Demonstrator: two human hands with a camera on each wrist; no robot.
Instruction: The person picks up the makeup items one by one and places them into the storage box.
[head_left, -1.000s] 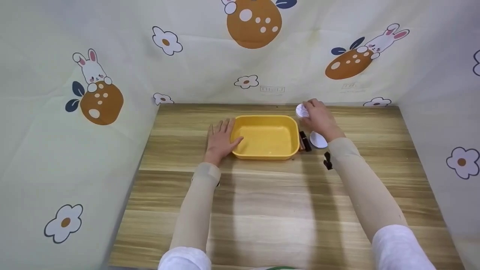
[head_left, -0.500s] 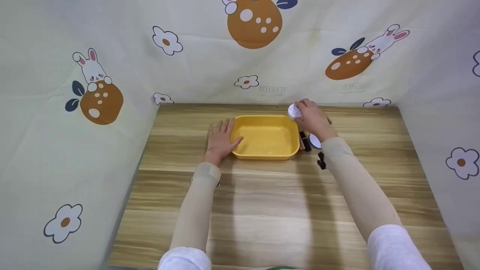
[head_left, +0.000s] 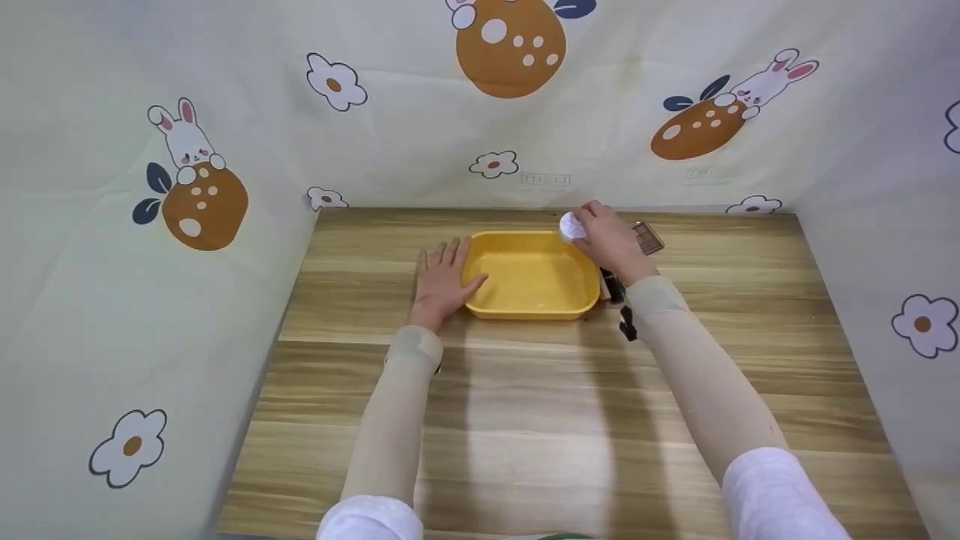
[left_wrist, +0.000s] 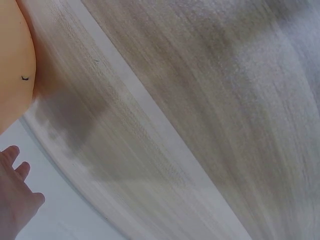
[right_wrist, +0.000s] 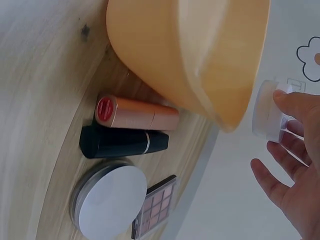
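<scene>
My right hand (head_left: 611, 241) pinches a small round white jar (head_left: 572, 227) above the back right corner of a yellow plastic basin (head_left: 532, 313). In the right wrist view the jar (right_wrist: 268, 111) looks translucent, held between thumb and fingers. My left hand (head_left: 441, 283) lies at the basin's left side, fingers spread straight outside it and the thumb over the rim. Inside the basin I see only its bare bottom. The left wrist view catches part of the left hand (left_wrist: 17, 195) and the basin wall (left_wrist: 17, 65).
Right of the basin lie a rose-gold lipstick tube (right_wrist: 135, 114), a black lipstick tube (right_wrist: 120, 141), a round white-topped compact (right_wrist: 114, 202) and an eyeshadow palette (right_wrist: 156, 206). Patterned cloth walls (head_left: 405, 135) border the wooden table (head_left: 525, 420) at the back and sides.
My right hand has carried the jar leftward, from beside the basin to over its back right corner. The palette has come into view behind that hand. My left hand stays put.
</scene>
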